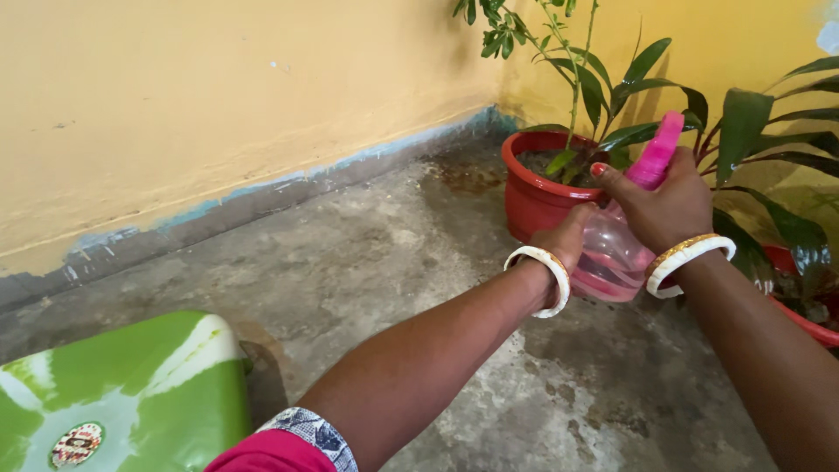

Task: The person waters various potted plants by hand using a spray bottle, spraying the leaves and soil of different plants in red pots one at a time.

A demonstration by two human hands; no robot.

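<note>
Presently, the scene reads as follows.

Object: spray bottle (614, 253), clear pinkish plastic body with an opaque pink trigger head (657, 153).
Location: held in the air above the concrete floor (419, 262), just in front of the red pot (535, 194), nozzle directed toward the plant (577, 79).
Right hand (669, 205): fingers wrapped narrow around the neck below the trigger head; forefinger extended along the front.
Left hand (564, 238): fingers closed against the lower side of the body, supporting it.
Expected weight: light to moderate; a band of liquid shows near the base, so the mass probably sits low and shifts when tilted.
Expected stiffness: thin walls likely flex under a firm squeeze; the head is likely rigid.
Surface: smooth and glossy; judged slippery if wet.
Recommended hold: at the neck, where the body narrows, with a second support beneath the base.
Fragility: low; the trigger is the weakest part.
Red pot: moulded plastic, rolled rim, dark soil inside.
Floor: rough, stained, pitted concrete.
Wall (218, 96): matt yellow plaster, chipped along a grey-blue base strip.
Green object (122, 393): glossy, rounded corners, white streaks, beside the left arm.
Bangles: one white-and-gold band on each wrist.
</note>
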